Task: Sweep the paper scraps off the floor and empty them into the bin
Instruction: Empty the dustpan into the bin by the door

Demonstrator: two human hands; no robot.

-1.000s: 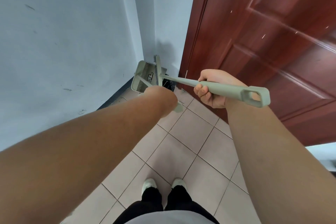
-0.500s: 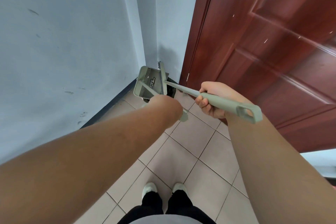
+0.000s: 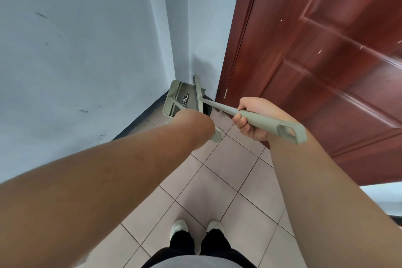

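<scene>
At centre frame, the right hand (image 3: 253, 118) is closed around the broom (image 3: 258, 118) handle. The left hand (image 3: 195, 124) (mostly hidden behind its own wrist) grips the dustpan (image 3: 180, 99) handle. Both tools sit in the wall corner beside the door (image 3: 326, 61).

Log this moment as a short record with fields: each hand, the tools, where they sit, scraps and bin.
right hand: closed around the broom handle
left hand: fist closed on the dustpan handle, fingers hidden
dustpan: upright in the wall corner, beside the door
broom head: against the dustpan
floor: tiled, no paper scraps in sight
bin: not in view
</scene>
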